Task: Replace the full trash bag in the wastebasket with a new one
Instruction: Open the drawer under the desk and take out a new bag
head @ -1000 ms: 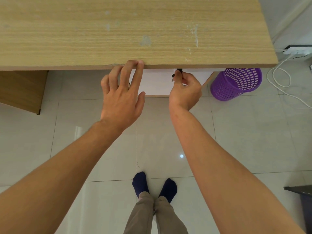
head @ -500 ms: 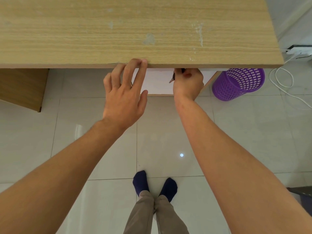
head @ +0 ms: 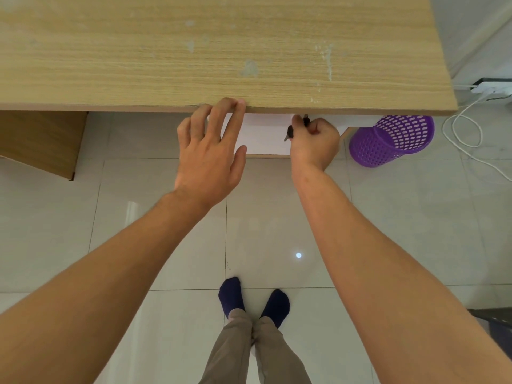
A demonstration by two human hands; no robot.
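Left hand (head: pixel 210 159): fingers straight and spread, tips resting against the near edge of the wooden desk (head: pixel 221 51), gripping nothing. Right hand (head: pixel 314 142): curled round a small dark key (head: pixel 289 133) at the white drawer front (head: pixel 263 134) under the desk edge; judged step, unlocking or opening the drawer, presumably for a fresh bag, which calls next for a turn of the key and a pull toward the person. Purple wastebasket (head: pixel 390 141): far right on the floor, partly under the desk corner, well apart from both hands; no bag can be made out in it.

You get bright, even light, sharp focus; ceiling-lamp glare dot on floor (head: pixel 298 255) at 6 o'clock; wide-angle bending at edges.
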